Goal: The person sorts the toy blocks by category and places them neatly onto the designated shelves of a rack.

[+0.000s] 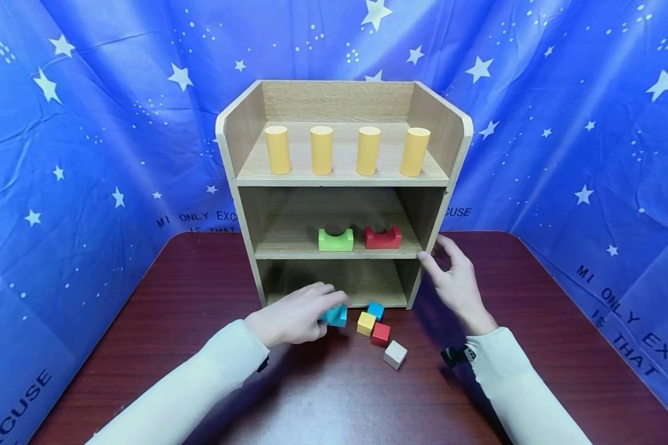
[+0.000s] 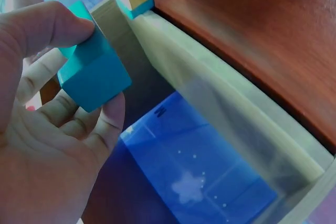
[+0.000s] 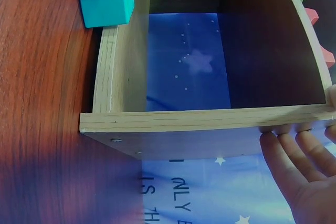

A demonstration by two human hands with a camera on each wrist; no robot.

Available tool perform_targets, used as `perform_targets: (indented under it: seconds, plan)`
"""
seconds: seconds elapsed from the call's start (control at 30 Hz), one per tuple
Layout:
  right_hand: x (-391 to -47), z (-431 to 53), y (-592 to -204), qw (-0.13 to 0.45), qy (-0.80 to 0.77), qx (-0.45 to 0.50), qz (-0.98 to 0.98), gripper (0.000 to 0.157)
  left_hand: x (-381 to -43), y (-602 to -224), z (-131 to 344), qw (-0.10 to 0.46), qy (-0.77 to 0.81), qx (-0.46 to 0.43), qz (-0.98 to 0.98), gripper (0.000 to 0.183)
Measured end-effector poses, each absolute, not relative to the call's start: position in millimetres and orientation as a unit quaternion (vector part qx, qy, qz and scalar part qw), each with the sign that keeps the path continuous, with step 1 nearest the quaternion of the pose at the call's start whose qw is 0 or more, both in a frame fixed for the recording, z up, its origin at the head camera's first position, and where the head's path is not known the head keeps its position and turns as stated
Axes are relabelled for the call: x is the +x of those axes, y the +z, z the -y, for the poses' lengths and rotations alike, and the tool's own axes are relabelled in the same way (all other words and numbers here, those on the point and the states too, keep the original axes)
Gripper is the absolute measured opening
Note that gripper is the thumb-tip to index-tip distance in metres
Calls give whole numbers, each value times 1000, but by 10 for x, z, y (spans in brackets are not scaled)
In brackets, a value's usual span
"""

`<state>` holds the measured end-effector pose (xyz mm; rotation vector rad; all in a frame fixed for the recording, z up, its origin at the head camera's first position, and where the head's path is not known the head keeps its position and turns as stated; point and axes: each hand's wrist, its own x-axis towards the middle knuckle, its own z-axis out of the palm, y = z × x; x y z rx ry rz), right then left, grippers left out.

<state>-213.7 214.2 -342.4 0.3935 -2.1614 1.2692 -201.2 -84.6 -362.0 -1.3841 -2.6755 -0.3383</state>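
Note:
My left hand [image 1: 297, 314] pinches a blue arch block [image 1: 336, 316] between thumb and fingers, low in front of the wooden shelf [image 1: 342, 183]. In the left wrist view, the block [image 2: 97, 74] is held by the thumb on one side and fingertips on the other. My right hand [image 1: 458, 283] touches the shelf's right side, its thumb at the front edge. Extended fingers [image 3: 286, 163] lie against the outer side panel in the right wrist view. Beside the left hand on the table are a blue cube [image 1: 375, 310], yellow cube [image 1: 366, 323], red cube [image 1: 381, 334] and white cube [image 1: 395, 355].
Several yellow cylinders [image 1: 321, 151] stand in a row on the top shelf. A green arch block [image 1: 336, 241] and a red arch block [image 1: 383, 238] sit on the middle shelf. The dark red table [image 1: 334, 395] is surrounded by blue starry cloth [image 1: 117, 123].

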Motion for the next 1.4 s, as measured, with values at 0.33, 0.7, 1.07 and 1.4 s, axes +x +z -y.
perform_targets:
  seconds: [0.33,0.7,1.07,1.4]
  plan:
    - [-2347,-2279,-3658,294,486,150,809,39,-1999,-3464,976,62,-120,-444,886,46]
    - [-2318,-2261,-3632,300,485,158,806,38,-1965,-3298,1119,64,-121,-420,897,47]
    - [-2338,-2296,-3661,301,487,155,805,39,-1958,-3143,1216,87,-115,-413,899,49]
    - [-2345,-2269,-3651,299,492,147,804,39,-1974,-3030,1325,110,-115,-417,895,49]
